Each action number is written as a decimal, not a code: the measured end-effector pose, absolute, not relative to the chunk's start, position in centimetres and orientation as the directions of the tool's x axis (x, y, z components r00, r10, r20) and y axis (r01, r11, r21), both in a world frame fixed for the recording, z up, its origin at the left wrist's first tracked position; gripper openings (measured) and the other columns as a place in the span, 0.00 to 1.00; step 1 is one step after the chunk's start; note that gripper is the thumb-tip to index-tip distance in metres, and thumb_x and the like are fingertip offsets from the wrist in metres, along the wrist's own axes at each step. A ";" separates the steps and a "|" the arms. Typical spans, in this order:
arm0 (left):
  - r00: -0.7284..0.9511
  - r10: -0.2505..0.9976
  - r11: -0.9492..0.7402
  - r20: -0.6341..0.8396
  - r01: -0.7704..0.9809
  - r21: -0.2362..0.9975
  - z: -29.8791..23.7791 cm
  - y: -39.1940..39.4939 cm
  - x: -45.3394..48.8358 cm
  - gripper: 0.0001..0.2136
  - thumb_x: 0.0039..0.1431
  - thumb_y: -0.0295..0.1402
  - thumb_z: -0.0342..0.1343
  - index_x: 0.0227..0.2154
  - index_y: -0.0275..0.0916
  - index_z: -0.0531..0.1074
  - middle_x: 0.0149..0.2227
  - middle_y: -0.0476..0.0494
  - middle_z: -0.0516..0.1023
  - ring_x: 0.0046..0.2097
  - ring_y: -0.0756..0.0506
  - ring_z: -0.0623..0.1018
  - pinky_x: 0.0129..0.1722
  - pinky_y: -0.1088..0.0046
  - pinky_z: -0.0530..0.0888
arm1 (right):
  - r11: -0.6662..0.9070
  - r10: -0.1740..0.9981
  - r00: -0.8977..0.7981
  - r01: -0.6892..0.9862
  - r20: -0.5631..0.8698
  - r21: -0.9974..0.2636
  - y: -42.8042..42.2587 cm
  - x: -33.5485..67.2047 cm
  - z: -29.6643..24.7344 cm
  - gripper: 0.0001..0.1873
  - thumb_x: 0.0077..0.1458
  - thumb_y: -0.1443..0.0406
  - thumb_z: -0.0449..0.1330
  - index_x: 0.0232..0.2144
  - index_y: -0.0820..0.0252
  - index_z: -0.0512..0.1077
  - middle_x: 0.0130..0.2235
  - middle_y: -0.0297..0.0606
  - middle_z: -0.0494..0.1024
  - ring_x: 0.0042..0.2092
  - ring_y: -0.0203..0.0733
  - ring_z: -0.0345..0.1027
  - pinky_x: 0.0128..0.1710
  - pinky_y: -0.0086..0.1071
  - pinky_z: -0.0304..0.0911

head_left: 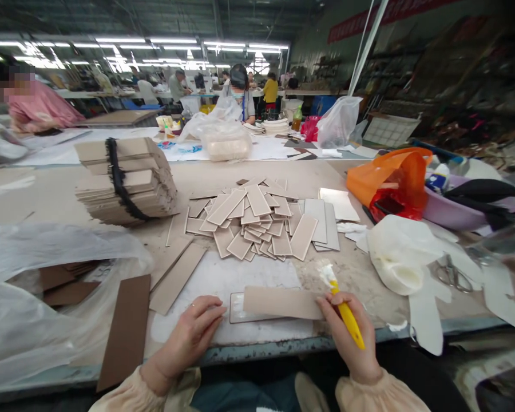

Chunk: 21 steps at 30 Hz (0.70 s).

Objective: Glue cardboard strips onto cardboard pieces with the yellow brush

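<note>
My right hand (354, 326) grips a yellow-handled brush (347, 317) whose bristles are coated white. Its thumb and fingers also pinch the right end of a beige strip (278, 302). That strip lies partly over a flat, dark-edged panel (236, 309) with white smears on its exposed left part. Just left of this panel is my left hand (199, 326), fingers stretched out and slightly bent, with nothing visible held in them. Beneath the panel is a white sheet (189, 320). Beyond it rises a loose heap of small beige panels (257, 214).
A strapped stack of beige pieces (141, 183) stands back left. Left are a brown strip (126, 326), loose beige strips (178, 280) and a plastic bag (8, 274). Right are a white container (395, 252), scissors (452, 274) and an orange bag (381, 177). People work farther back.
</note>
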<state>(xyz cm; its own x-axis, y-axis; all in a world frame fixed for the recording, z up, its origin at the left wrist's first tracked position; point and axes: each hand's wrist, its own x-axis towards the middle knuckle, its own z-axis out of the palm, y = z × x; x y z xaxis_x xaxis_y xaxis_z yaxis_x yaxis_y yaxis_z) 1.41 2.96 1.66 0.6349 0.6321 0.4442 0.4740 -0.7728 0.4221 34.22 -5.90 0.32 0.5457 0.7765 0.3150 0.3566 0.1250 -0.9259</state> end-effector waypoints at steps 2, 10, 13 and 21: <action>0.676 0.619 -0.779 0.399 0.464 0.423 1.2 2.9 1.0 0.12 0.63 0.24 0.50 0.47 0.41 0.71 0.44 0.40 0.73 0.46 0.47 0.73 0.46 0.70 0.75 | 0.115 0.798 0.521 0.360 0.301 -0.926 -5.6 34.1 0.1 0.14 0.55 0.58 0.65 0.34 0.56 0.64 0.37 0.37 0.71 0.43 0.45 0.71 0.44 0.34 0.66; 0.759 0.570 -0.798 0.316 0.418 0.434 1.2 2.9 1.8 0.12 0.64 0.24 0.48 0.45 0.40 0.73 0.42 0.41 0.75 0.45 0.46 0.72 0.45 0.69 0.75 | 0.076 0.865 0.437 0.371 0.246 -0.926 -4.6 32.9 0.0 0.14 0.57 0.57 0.63 0.33 0.56 0.63 0.36 0.34 0.72 0.43 0.43 0.71 0.42 0.31 0.66; 0.768 0.567 -0.794 0.299 0.412 0.448 0.9 3.1 1.7 0.11 0.64 0.24 0.49 0.45 0.39 0.72 0.42 0.41 0.76 0.45 0.46 0.71 0.46 0.69 0.74 | 0.071 0.875 0.420 0.380 0.241 -0.922 -4.3 32.8 -0.1 0.13 0.58 0.57 0.63 0.33 0.56 0.62 0.36 0.35 0.71 0.43 0.43 0.71 0.42 0.31 0.65; 0.754 0.557 -0.804 0.347 0.384 0.454 0.4 3.0 1.6 0.10 0.64 0.24 0.50 0.44 0.39 0.72 0.43 0.43 0.76 0.46 0.46 0.70 0.46 0.69 0.73 | 0.094 0.902 0.357 0.385 0.242 -0.918 -3.8 32.8 -0.5 0.12 0.59 0.59 0.62 0.34 0.55 0.62 0.35 0.33 0.70 0.43 0.43 0.70 0.41 0.30 0.64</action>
<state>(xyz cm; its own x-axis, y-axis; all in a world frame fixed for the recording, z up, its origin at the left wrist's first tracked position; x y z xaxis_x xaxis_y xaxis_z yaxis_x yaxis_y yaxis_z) 1.62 3.01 0.36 0.7543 0.5571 0.3474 0.3844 -0.8037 0.4541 32.82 -3.84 -0.47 0.3572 0.9021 0.2422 0.3852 0.0939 -0.9181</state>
